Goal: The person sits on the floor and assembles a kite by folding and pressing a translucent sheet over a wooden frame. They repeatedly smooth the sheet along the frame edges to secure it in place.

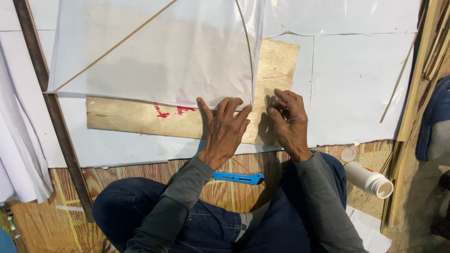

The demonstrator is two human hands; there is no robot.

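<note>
Translucent sheet [154, 56] | both hands pressing corner | blue cutter [238, 178], white bottle [368, 179] near

We see a small craft workshop on the floor, most likely for making kites by hand. We sit on a plywood floor [234, 187] marked with yellow lines, and large white paper sheets [361, 79] cover it. A plywood board [140, 119] with red stains serves as work surface. Thin bamboo strips [433, 51] lie along the side, and near us are a blue utility knife [238, 177] and a white glue bottle [368, 179].
</note>
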